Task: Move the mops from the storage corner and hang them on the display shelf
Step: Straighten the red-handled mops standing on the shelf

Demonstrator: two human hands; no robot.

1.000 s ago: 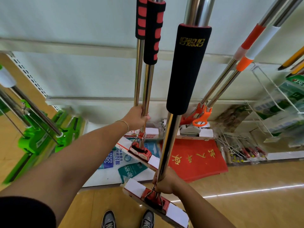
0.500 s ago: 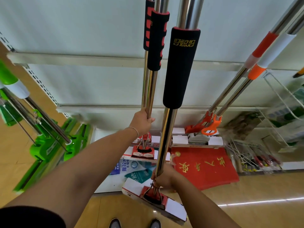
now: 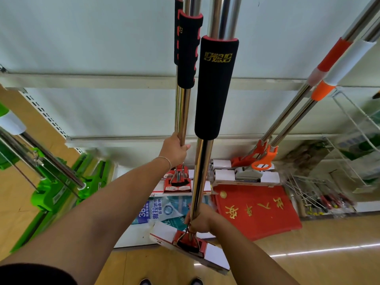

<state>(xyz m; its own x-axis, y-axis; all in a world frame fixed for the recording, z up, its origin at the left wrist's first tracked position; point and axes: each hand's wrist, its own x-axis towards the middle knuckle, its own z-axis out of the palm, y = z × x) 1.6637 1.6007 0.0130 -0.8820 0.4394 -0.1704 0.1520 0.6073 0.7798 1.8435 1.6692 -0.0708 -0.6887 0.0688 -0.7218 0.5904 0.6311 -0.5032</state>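
At frame centre our left grip (image 3: 174, 150) is clenched round the steel pole of the far mop (image 3: 183, 112), below its foam sleeve. Lower centre, our right grip (image 3: 200, 220) clasps the near mop (image 3: 202, 161) just above its red head, before the white shelf (image 3: 102, 112).

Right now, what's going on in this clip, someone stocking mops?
A person stands facing a white display shelf, holding two steel mop poles upright. The left hand grips the farther mop pole below its black-and-red foam sleeve. The right hand grips the nearer mop pole low down, just above its red-and-white mop head. The poles' tops run out of view, so whether either is hooked yet cannot be told. Orange-handled mops lean to the right, green mops to the left.
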